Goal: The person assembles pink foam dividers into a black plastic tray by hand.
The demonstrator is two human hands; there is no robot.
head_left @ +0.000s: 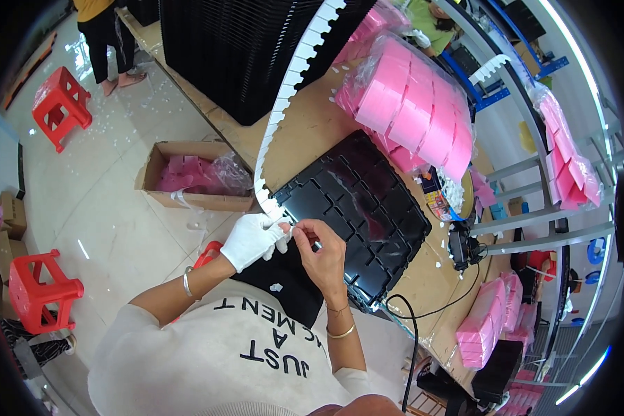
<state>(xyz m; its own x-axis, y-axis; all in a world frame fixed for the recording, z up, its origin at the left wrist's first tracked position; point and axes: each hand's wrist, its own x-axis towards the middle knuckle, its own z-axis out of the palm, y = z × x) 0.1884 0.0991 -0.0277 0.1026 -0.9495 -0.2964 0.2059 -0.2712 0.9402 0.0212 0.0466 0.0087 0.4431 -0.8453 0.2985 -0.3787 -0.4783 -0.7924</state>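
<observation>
White strip [277, 111], near end at hands [251, 241]

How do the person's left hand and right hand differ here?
The left hand wears a white glove, while the right hand looks bare.
Behind the left hand sits a silver bangle; behind the right hand are a gold-toned bangle and a thinner bracelet.
Shared: both have their fingertips close together near the lower end of the white strip.
</observation>
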